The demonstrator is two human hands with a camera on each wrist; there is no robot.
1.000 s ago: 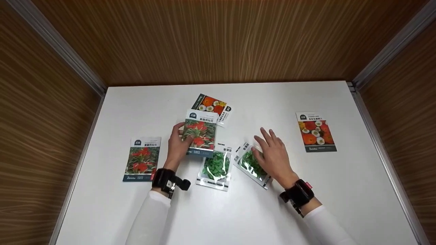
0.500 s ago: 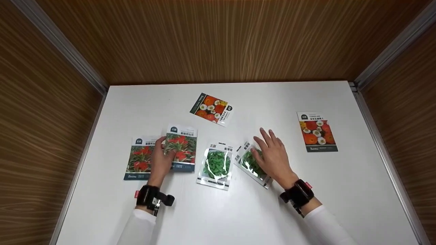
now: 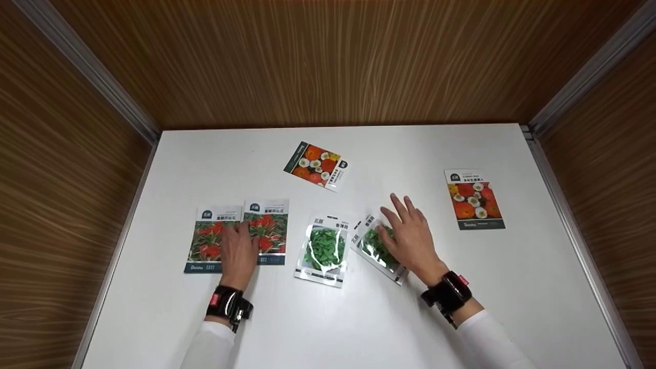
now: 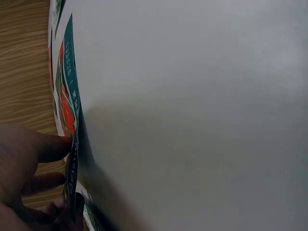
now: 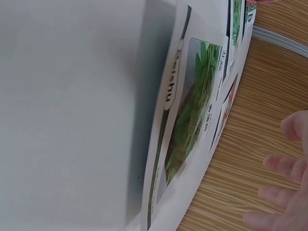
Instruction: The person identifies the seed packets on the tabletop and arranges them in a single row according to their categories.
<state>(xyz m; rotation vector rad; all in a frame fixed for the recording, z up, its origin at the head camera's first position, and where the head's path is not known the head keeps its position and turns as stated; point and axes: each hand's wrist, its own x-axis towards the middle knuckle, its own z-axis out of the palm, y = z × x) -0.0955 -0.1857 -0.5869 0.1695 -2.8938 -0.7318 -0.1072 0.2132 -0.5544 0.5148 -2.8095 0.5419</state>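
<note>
My left hand (image 3: 239, 254) pinches the left edge of a seed packet (image 3: 273, 245) with red flowers, its thumb on the printed face. In the left wrist view that seed packet (image 4: 67, 106) stands edge-on, its dark teal strip towards the camera. A matching red-flower packet (image 3: 202, 246) lies just left of it, partly covered by the hand. My right hand (image 3: 411, 245) hovers with spread fingers over a tilted green-leaf seed packet (image 3: 376, 248). In the right wrist view the fingers (image 5: 284, 195) are apart from that packet (image 5: 192, 110).
A second green-leaf packet (image 3: 324, 250) lies in the middle, between the hands. An orange-and-white flower packet (image 3: 316, 165) lies turned at the back, and another one (image 3: 475, 201) at the right. Wood-grain panels (image 3: 333, 61) wall the white table (image 3: 328, 328) on three sides.
My left hand has carried the red-flower packet left and towards me, from over the middle packets to beside its match. The right hand has hardly moved.
</note>
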